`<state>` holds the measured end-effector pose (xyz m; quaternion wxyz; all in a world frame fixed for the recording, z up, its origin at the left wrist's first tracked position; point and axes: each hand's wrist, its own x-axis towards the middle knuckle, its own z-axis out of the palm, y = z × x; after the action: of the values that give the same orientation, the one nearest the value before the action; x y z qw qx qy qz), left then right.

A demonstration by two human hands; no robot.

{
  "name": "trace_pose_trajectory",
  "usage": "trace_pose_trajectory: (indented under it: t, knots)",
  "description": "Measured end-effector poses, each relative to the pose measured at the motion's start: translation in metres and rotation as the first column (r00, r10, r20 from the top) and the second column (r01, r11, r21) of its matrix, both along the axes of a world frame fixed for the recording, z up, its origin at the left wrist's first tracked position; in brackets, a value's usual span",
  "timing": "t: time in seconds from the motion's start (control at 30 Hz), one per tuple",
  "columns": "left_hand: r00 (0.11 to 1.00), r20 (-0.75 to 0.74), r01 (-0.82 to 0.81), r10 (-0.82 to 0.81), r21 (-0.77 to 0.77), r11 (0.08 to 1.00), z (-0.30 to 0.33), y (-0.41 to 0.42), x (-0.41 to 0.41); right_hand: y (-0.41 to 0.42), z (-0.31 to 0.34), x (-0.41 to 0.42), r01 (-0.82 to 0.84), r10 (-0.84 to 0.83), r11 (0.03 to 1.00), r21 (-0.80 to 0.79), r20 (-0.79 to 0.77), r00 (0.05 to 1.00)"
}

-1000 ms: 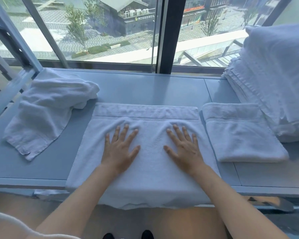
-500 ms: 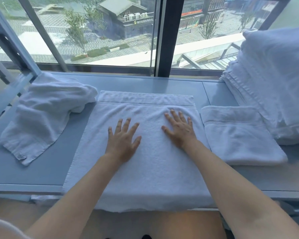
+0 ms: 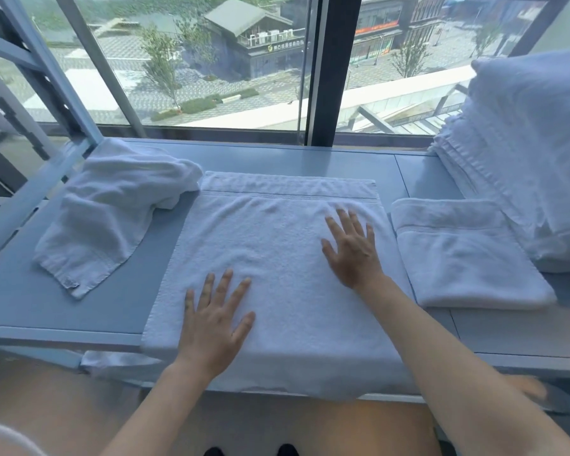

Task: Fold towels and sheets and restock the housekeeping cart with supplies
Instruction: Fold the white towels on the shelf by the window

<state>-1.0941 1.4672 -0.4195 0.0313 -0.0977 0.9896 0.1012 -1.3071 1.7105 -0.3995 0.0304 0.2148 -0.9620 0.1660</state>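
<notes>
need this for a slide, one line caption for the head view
Both hands, left hand and right hand, press flat on a white towel spread across the blue table.

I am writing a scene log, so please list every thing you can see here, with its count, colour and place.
flat towel: 1, white, centre of table, near edge hangs over the front
crumpled towel: 1, white, left of flat towel
folded towel: 1, white, right of flat towel
linen stack: 1, white, far right
table: 1, blue-grey, below window
window: 1, behind table
left hand: 1, flat on towel, near
right hand: 1, flat on towel, farther
</notes>
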Motion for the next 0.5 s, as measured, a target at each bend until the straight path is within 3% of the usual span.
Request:
trace_pose_trajectory:
  t: [0.1, 0.23, 0.5]
  knots:
    - [1.0, -0.018, 0.001, -0.001, 0.009, 1.0, -0.001, 0.001, 0.001, 0.025, -0.006, 0.067, 0.006, -0.003, 0.996, -0.089, 0.039, 0.999]
    - [1.0, -0.028, -0.001, 0.001, -0.011, 1.0, -0.006, -0.001, 0.002, 0.072, -0.027, 0.114, 0.014, -0.026, 0.995, 0.095, 0.13, 0.991]
    - [0.999, -0.039, -0.021, 0.021, 0.011, 1.0, -0.009, -0.005, -0.02, 0.069, -0.028, 0.08, 0.005, -0.02, 0.992, 0.122, 0.12, 0.993]
